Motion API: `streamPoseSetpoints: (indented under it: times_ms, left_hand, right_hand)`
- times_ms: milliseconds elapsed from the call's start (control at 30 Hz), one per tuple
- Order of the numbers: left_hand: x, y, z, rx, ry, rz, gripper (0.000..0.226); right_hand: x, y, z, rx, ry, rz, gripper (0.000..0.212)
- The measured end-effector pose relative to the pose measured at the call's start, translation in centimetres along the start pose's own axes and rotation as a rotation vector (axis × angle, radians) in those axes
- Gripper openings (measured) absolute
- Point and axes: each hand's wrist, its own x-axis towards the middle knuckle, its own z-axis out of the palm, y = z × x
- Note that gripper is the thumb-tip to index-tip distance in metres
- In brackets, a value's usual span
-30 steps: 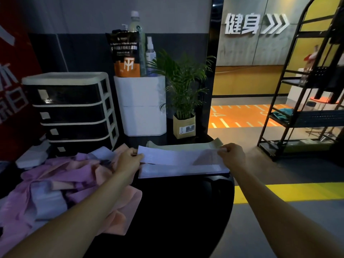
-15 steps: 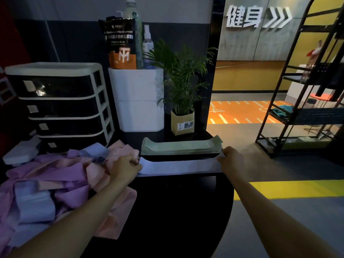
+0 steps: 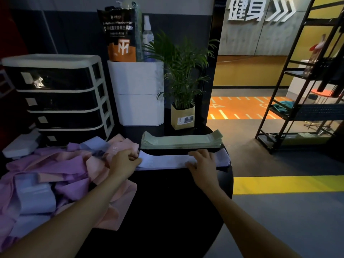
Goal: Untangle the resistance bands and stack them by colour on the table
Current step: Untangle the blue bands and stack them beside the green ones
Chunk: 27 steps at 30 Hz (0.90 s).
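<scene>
The left hand (image 3: pixel 124 161) pinches one end of a pale band (image 3: pixel 163 161) on the black table (image 3: pixel 167 202); the right hand (image 3: pixel 202 162) presses it flat, fingers spread, beside the green stack (image 3: pixel 181 141).

light: dim | black round desk (image 3: pixel 167 211) | drawer unit (image 3: pixel 61 97) at its far left | white bin (image 3: pixel 138 94) right of drawers | potted palm (image 3: pixel 183 101) right of bin | black rack (image 3: pixel 305 94) right of desk | floor grey (image 3: pixel 279 211), yellow stripe (image 3: pixel 286 184), orange beyond (image 3: pixel 242 108)
</scene>
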Motion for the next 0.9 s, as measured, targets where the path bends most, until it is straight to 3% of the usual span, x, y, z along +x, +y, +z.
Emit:
streamPoseSetpoints:
  times_ms: [267,467,667,900]
  left_hand:
    - [-1.1,-0.9,0.3,-0.264,0.026,0.087,0.015]
    - [-2.1,-2.9,0.5,-0.220,-0.031,0.268,0.042]
    - [-2.5,-2.9,1.0,-0.131,0.078,0.365,0.031]
    - [-2.2,-3.4,1.4,-0.109,0.120,0.335,0.033]
  right_hand:
    - [-0.5,0.3,0.7,-0.072,-0.064,-0.082,0.025]
    - [-0.6,0.4,1.0,-0.095,-0.044,-0.095,0.024]
    - [-0.6,0.5,1.1,-0.106,-0.034,-0.089,0.023]
    - [-0.5,0.4,1.3,-0.132,-0.030,-0.099,0.025]
